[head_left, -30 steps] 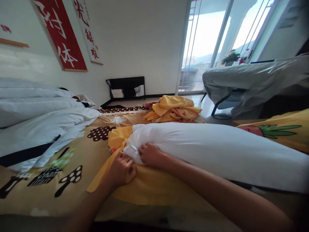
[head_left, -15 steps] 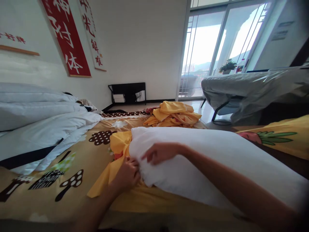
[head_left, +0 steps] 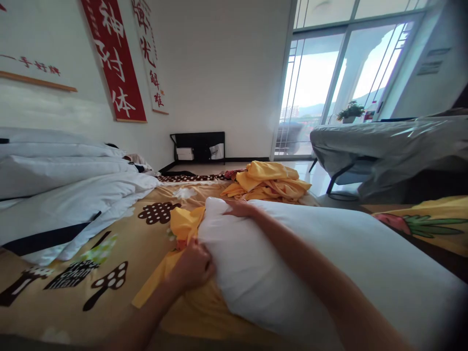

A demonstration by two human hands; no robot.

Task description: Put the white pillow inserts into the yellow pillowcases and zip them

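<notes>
Pillow [head_left: 351,239] at bed's [head_left: 142,248] near edge.
Left hand [head_left: 193,263]: clenched on yellow cloth [head_left: 187,220]. Right hand [head_left: 240,208]: on pillow; grip indeterminable.

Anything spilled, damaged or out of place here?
Nothing looks spilled or damaged. The bunched yellow cloth at the left hand seems merely mid-handling; the crumpled heap of yellow fabric beyond the long white pillow looks untidy, unlike the stacked plump white pillows on the left.

White pillow [head_left: 347,243]: matt cloth, smooth, lightly creased toward one end. Yellow fabric [head_left: 186,217]: matt, thin-looking cloth, crumpled. Bedsheet [head_left: 137,243]: printed cloth, matt. Sheeting [head_left: 398,146] at right: translucent plastic, wrinkled, glossy (bright highlights along its top). Floor [head_left: 304,170]: smooth, glossy. Red scroll [head_left: 116,63]: matt face; its lower rod [head_left: 131,121], wood-like.
</notes>
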